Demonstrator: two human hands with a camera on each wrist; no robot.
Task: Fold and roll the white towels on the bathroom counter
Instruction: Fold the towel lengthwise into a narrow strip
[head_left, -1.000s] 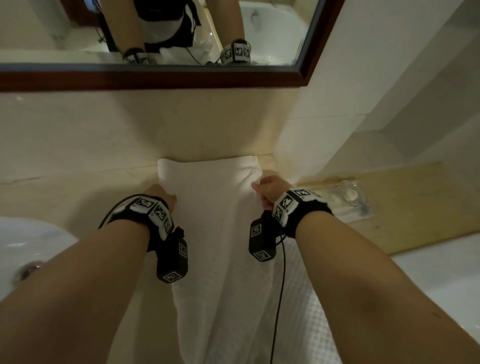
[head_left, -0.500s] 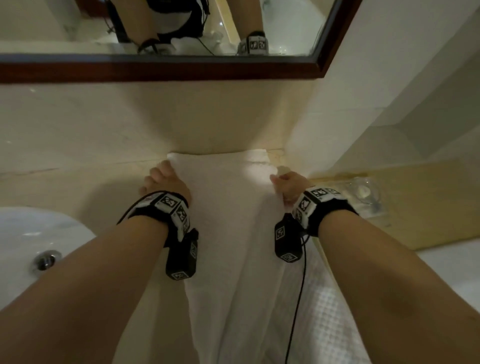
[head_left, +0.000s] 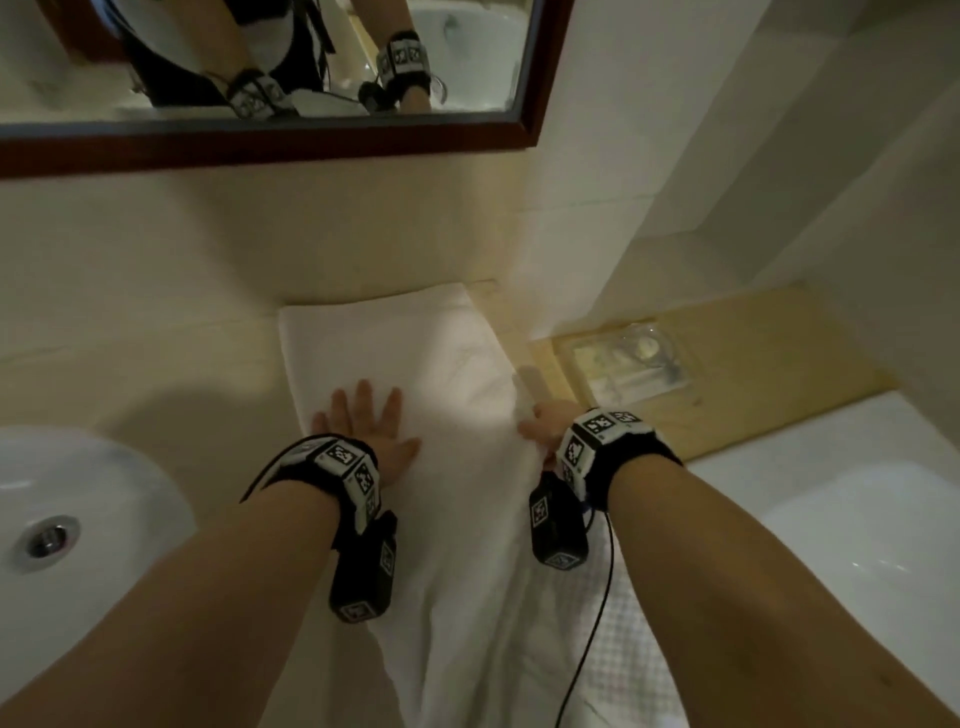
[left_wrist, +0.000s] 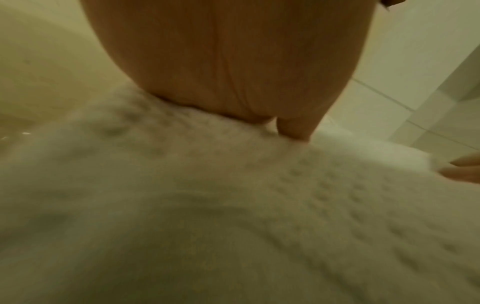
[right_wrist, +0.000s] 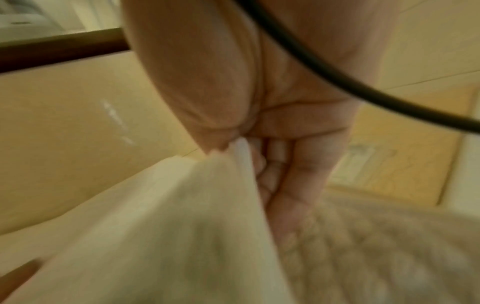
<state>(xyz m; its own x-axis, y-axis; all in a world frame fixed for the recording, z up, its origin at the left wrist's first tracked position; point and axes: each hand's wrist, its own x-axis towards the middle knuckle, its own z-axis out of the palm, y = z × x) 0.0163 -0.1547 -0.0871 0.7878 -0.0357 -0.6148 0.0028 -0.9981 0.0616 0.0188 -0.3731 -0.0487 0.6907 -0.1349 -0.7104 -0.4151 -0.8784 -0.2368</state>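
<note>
A long white towel (head_left: 415, 364) lies folded lengthwise on the beige counter, its far end against the wall and its near end hanging over the front edge. My left hand (head_left: 363, 423) lies flat on the towel's left part, fingers spread and straight; the left wrist view shows the palm (left_wrist: 228, 67) pressing the waffle cloth (left_wrist: 233, 216). My right hand (head_left: 540, 428) pinches the towel's right edge between thumb and curled fingers, and in the right wrist view the hand (right_wrist: 259, 144) has the cloth (right_wrist: 182, 216) bunched in its grip.
A white round sink (head_left: 67, 519) sits at the left. A clear plastic packet (head_left: 631, 366) rests on the wooden ledge to the right, with a white bathtub (head_left: 857, 519) beyond. A dark-framed mirror (head_left: 260, 140) hangs on the wall. A second waffle towel (head_left: 623, 649) lies under my right forearm.
My left hand has let go of the towel's left edge and now lies flat on top of it. The right hand keeps its pinch and has drawn back slightly.
</note>
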